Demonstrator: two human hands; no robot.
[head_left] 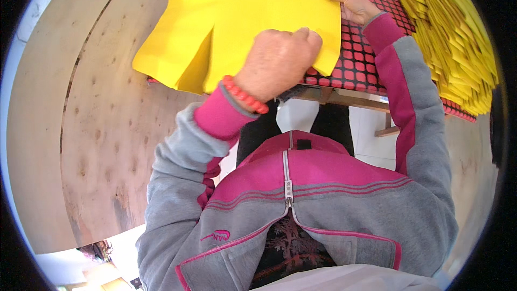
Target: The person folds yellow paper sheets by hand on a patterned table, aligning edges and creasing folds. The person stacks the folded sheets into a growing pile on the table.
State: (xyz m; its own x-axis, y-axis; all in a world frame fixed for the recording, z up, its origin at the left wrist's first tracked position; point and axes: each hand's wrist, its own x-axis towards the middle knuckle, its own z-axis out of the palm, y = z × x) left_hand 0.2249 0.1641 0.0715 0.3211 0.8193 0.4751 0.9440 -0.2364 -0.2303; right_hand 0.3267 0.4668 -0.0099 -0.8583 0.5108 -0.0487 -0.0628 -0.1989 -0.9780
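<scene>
Smooth yellow sheets point(253, 5), of a paper-like or cloth-like material, lie overlapping on a red-and-black checked cover. A slit-like gap with a folded flap opens at their near left part. My left hand point(280, 59), with a red bead bracelet at the wrist, is closed in a fist over the sheets' near right part. Its curled fingertips are hidden, so what they hold, if anything, cannot be made out. At the far right edge my right hand point(353, 6) pinches a yellow sheet, thumb on top and the other fingers partly hidden underneath.
A thick pile of yellow pieces point(452, 43) is heaped at the right on the checked cover point(358, 54). Left of me stands a broad plywood board point(107, 108) with a dark seam. A wooden frame bar point(361, 101) runs under the work surface, above my legs.
</scene>
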